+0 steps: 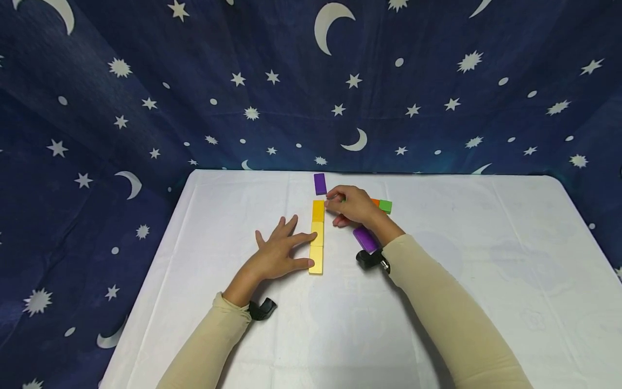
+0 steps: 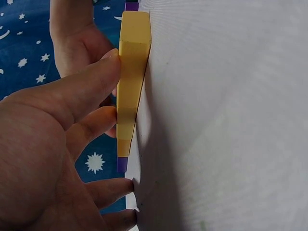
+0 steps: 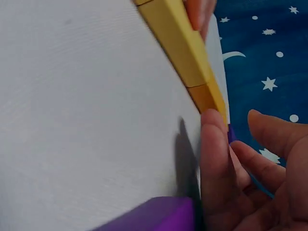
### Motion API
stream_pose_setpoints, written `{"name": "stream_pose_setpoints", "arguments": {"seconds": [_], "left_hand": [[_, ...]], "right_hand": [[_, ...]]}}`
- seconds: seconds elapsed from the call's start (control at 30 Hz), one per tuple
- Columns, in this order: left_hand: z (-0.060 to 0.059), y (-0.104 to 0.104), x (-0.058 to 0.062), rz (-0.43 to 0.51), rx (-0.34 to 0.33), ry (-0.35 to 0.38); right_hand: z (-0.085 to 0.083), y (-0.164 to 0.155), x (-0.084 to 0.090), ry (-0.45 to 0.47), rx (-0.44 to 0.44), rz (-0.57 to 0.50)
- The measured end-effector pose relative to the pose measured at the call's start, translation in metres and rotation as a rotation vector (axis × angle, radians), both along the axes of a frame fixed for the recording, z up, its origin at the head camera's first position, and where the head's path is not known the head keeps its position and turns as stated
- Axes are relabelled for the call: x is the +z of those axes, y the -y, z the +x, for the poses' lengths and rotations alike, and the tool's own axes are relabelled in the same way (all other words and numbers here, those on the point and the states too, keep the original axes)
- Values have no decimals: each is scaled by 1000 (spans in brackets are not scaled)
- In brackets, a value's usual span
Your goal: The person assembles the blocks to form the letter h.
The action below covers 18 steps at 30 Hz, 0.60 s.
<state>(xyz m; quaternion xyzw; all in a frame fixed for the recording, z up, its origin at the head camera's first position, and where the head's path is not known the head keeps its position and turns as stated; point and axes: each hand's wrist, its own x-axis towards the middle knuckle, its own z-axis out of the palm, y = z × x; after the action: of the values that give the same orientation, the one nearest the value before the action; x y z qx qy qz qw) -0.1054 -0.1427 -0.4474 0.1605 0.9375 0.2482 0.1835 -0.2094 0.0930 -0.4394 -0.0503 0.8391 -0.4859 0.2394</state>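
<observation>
Three yellow blocks (image 1: 317, 233) lie end to end in a line on the white table (image 1: 461, 281). My left hand (image 1: 291, 246) lies flat beside them, with straight fingers pressed against the left side of the two nearer blocks (image 2: 132, 72). From the right, my right hand (image 1: 340, 205) touches the farthest yellow block (image 3: 209, 98) with its fingertips, the thumb held apart. One purple block (image 1: 319, 183) lies just beyond the line. Another purple block (image 1: 365, 238) sits under my right wrist (image 3: 154, 216).
A green block (image 1: 385, 206) and an orange block (image 1: 375, 201) lie just behind my right hand. Dark blue cloth with stars and moons (image 1: 291, 81) hangs behind the table and down its sides. The table's far edge is close behind the purple block.
</observation>
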Motion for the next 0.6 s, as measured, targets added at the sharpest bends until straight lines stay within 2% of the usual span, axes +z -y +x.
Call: {"name": "stream_pose_setpoints", "arguments": {"seconds": [0.07, 0.13, 0.33, 0.43, 0.5, 0.6], "left_hand": [[0, 0, 0, -1, 0, -1], [0, 0, 0, 3, -1, -3], [0, 3, 0, 13, -5, -14], [0, 3, 0, 13, -10, -18], [0, 3, -1, 15, -13, -20], [0, 3, -1, 15, -16, -16]], "right_hand": [[-3, 0, 2, -6, -10, -9], [-6, 2, 5, -52, -16, 10], [-19, 11, 9, -319, -39, 115], [-27, 13, 9, -420, -28, 189], [-32, 13, 9, -450, -2, 237], [-38, 12, 9, -446, 49, 287]]}}
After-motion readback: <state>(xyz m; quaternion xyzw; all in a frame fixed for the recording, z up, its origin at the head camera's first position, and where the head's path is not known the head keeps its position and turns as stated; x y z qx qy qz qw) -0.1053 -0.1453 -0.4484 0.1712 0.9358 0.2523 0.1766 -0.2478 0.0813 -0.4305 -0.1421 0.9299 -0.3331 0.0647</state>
